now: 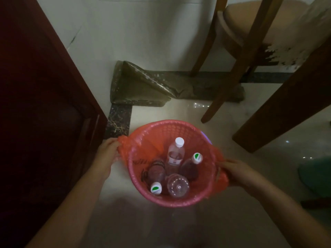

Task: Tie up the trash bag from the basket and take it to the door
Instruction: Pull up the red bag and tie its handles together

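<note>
Trash bag (pixel 123 149) in basket (pixel 172 201): left hand (pixel 107 151) grips its edge at 9 o'clock, right hand (pixel 236 171) at 3 — uneven lifting may tear the film, spilling bottles (pixel 174 155).

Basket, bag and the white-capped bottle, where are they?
Basket (pixel 161 128): head view, far rim.
Trash bag (pixel 123 149): head view, bunched left edge.
White-capped bottle (pixel 179 141): head view, cap.
</note>
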{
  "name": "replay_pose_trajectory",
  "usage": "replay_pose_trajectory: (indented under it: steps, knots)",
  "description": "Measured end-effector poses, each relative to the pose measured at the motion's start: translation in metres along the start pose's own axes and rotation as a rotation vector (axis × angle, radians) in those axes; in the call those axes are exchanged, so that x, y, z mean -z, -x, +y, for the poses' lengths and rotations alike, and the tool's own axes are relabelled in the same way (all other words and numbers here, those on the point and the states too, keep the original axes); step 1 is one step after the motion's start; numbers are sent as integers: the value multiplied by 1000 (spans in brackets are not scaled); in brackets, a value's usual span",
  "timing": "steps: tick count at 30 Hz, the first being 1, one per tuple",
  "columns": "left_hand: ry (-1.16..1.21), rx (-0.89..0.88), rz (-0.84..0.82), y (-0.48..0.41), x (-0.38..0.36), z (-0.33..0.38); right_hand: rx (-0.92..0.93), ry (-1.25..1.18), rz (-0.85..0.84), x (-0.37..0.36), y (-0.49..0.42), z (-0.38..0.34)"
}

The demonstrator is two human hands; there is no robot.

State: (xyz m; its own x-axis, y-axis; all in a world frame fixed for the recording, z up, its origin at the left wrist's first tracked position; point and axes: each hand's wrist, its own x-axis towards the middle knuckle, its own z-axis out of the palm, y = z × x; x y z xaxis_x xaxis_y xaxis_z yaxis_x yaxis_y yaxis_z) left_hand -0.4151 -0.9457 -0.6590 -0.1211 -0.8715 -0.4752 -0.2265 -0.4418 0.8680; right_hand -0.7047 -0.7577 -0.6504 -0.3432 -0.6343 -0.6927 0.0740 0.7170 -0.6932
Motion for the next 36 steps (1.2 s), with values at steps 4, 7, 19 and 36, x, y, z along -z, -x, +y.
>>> replay_pose_trajectory:
  steps: [4, 7, 19, 36]
  knots:
    - [-176, -116, -10, 16, -7, 5, 55, -76, -93, 1, 19, -29]
    - [-157, -106, -37, 25, -18, 4, 62, -208, -299, 3, 32, -46]
    - [-699, -353, 65, 42, -24, 19, 164, -265, -513, -7, 33, -74]
    - [71, -138, -324, 64, -28, 42, 367, -269, -283, -11, 32, -72]
